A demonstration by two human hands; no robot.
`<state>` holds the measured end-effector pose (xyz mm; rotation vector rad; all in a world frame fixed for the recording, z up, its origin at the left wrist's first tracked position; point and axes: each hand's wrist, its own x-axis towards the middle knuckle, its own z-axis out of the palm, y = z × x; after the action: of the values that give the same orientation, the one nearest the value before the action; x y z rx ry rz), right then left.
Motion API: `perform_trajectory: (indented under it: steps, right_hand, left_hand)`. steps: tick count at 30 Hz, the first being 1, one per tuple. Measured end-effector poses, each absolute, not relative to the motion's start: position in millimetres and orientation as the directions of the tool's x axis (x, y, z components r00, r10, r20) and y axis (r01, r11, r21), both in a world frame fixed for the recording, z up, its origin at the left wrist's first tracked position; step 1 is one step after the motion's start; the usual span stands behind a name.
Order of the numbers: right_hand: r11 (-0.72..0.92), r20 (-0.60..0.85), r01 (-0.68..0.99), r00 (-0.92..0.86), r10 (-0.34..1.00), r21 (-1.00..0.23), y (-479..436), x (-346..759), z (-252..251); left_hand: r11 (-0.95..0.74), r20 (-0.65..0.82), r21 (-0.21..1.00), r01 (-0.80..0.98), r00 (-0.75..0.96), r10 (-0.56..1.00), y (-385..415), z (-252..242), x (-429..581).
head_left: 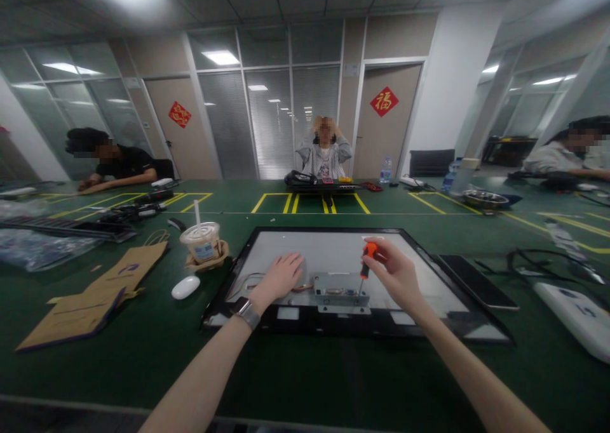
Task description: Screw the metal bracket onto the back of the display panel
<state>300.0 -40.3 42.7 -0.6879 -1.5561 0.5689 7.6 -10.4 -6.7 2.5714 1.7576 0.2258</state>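
My right hand (393, 269) grips an orange and black screwdriver (366, 261) near its top. The screwdriver stands nearly upright, its tip down at the right part of a metal bracket (340, 296) with connector ports. That bracket sits at the near edge of a flat display panel (333, 249), black-framed with a pale back, lying on the table. My left hand (281, 275) rests flat on the panel left of the bracket, fingers stretched out, a watch on the wrist. Thin cables (245, 284) run along the panel beside it. Where exactly the tip meets the bracket is too small to tell.
Left of the panel are a drink cup (203, 242), a white mouse (185, 287) and a brown paper bag (95, 293). On the right lie a black phone-like slab (476, 282) and a white device (576, 315). Three people sit around the green table (157, 363).
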Motion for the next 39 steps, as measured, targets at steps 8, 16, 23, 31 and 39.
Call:
perform_trajectory:
  steps: [8, 16, 23, 31, 39]
  right_hand:
    - [0.696, 0.702, 0.128, 0.004, 0.712, -0.707, -38, 301, 41]
    - [0.692, 0.681, 0.126, -0.120, 0.722, -0.711, -36, 308, 40]
    - [0.649, 0.631, 0.094, -0.167, 0.758, -0.755, -36, 313, 46]
    - [0.679, 0.675, 0.103, -0.071, 0.734, -0.727, -33, 315, 48]
    - [0.631, 0.621, 0.087, -0.113, 0.775, -0.771, -34, 313, 47]
  left_hand:
    - [-0.353, 0.093, 0.103, 0.930, 0.344, 0.934, -11, -5, 10]
    - [-0.357, 0.089, 0.113, 0.927, 0.348, 0.933, -13, -3, 10]
    - [-0.362, 0.097, 0.109, 0.926, 0.352, 0.931, -12, -5, 9]
    - [-0.360, 0.113, 0.107, 0.927, 0.348, 0.930, -9, -10, 8]
    - [-0.360, 0.118, 0.120, 0.925, 0.347, 0.930, -8, -10, 6]
